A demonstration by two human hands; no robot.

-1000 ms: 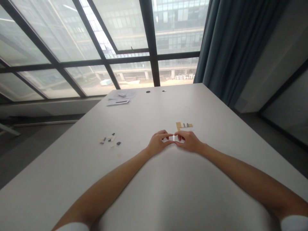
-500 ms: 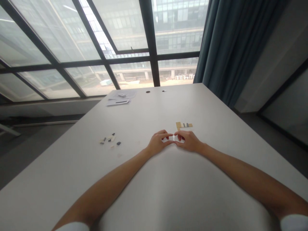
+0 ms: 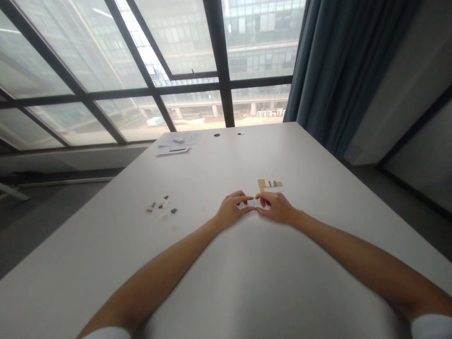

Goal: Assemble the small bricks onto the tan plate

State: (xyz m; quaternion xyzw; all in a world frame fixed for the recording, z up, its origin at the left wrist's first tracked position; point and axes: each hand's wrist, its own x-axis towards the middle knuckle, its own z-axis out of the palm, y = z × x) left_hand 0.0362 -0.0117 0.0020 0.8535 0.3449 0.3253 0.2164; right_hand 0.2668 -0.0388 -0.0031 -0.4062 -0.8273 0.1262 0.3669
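Note:
A small white building brick (image 3: 254,203) with a row of studs is pinched upright between both hands, just above or on the table; I cannot tell which. My left hand (image 3: 234,208) closes on its left side with thumb and index fingertip. On the right side, my right hand (image 3: 277,206) grips it the same way. Just beyond the right hand lies a flat group of joined pieces, with a yellow studded part (image 3: 261,183) and white and grey parts (image 3: 271,183) to its right.
Several loose small pieces, black (image 3: 173,211) and cream (image 3: 165,204), lie scattered on the white table (image 3: 219,165) to the left. Papers (image 3: 173,149) with a white object on them rest at the far left corner. A dark round disc (image 3: 216,135) is near the far edge.
The white brick's face looks slightly turned between the fingertips. Both hands have stayed in the same place, still pinching it.

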